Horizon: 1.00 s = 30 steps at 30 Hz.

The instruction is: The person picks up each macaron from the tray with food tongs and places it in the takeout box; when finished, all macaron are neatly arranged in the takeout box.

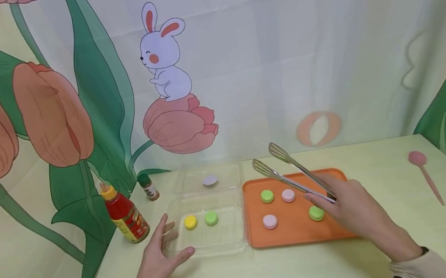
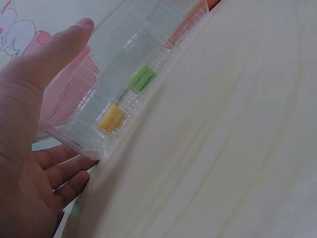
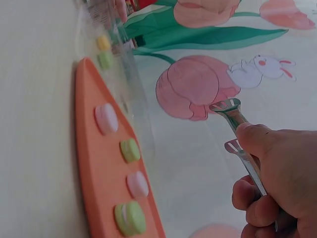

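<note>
1. Just right of your left hand's (image 1: 159, 258) spread, relaxed fingers: one clear box (image 1: 224, 238), holding one yellow macaron (image 1: 190, 222) and one green macaron (image 1: 211, 218).
2. Beneath your right hand (image 1: 357, 202), its fingers curled round the tongs (image 1: 297, 185): one orange tray (image 1: 290, 234), with two pink macarons (image 1: 269, 222) and two green ones (image 1: 267, 196) in sight.
3. Your right hand covers part of the tray; whether your left fingertips touch the box is hard to tell.

Spread metal tongs (image 1: 296, 184), open clear box (image 1: 227, 238), two macarons (image 1: 211, 218) inside
</note>
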Motion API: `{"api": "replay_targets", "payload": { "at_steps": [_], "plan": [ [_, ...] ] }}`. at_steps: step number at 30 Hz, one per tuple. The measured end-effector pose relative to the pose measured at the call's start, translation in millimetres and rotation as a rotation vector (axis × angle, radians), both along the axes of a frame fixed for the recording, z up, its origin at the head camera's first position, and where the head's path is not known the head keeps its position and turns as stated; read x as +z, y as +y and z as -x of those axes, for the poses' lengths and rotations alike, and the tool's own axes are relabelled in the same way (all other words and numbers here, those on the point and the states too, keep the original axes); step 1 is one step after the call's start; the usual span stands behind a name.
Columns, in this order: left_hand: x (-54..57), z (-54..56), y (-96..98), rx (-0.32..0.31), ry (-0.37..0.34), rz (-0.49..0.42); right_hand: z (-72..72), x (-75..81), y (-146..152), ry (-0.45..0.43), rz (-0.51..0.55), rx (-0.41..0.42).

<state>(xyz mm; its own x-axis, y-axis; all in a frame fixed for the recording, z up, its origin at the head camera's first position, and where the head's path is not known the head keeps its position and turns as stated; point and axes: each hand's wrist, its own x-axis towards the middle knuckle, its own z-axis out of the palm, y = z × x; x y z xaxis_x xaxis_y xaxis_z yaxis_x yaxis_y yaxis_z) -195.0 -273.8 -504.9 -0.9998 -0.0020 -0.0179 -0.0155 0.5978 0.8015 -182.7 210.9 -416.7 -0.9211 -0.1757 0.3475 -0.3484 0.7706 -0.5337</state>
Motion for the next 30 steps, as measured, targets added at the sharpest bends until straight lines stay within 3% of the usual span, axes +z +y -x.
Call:
{"api": "replay_targets", "payload": {
  "at_steps": [14,20,30],
  "plan": [
    [0.6,0.0,0.2,0.0,0.005,-0.012,-9.0,-37.6,33,-0.124,-0.059,-0.047],
    [-0.2,0.3,-0.3,0.0,0.004,-0.008,-7.1,-46.3,37,-0.197,-0.068,-0.034],
    [-1.7,1.1,-0.6,-0.002,0.009,-0.018,-1.1,-50.8,36,-0.24,-0.119,-0.014]
  ]
}}
